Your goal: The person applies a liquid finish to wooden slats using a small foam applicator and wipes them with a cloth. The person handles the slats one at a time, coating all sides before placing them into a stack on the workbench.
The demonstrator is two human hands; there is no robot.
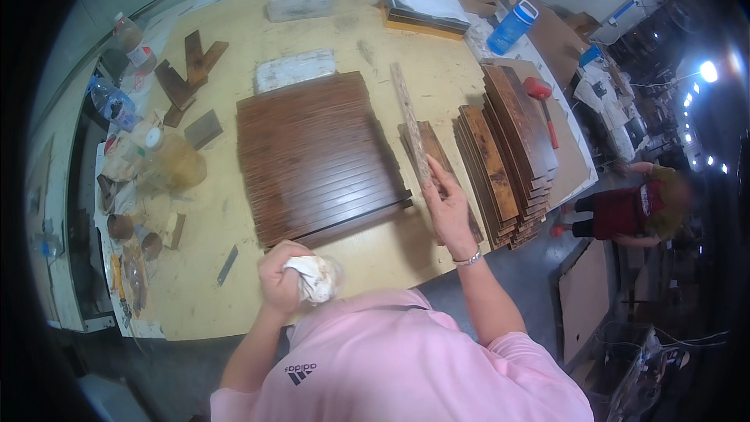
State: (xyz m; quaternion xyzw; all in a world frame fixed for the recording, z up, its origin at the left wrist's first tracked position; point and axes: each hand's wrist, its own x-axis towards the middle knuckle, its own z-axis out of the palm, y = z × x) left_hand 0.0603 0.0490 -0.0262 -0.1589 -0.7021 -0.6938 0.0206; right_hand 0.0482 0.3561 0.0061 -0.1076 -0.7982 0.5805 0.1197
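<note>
At six o'clock on the bench [234,297], the left hand [280,281] clutches a white rag [315,277]. The right hand [449,211], at three o'clock, pinches a pale strip [412,125]. Stained boards [316,152] look finished; the stacks [508,164] perhaps wait.

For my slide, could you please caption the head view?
Left hand clutches a crumpled white rag; right hand tilts a narrow wooden strip beside dark-stained slats.
</note>
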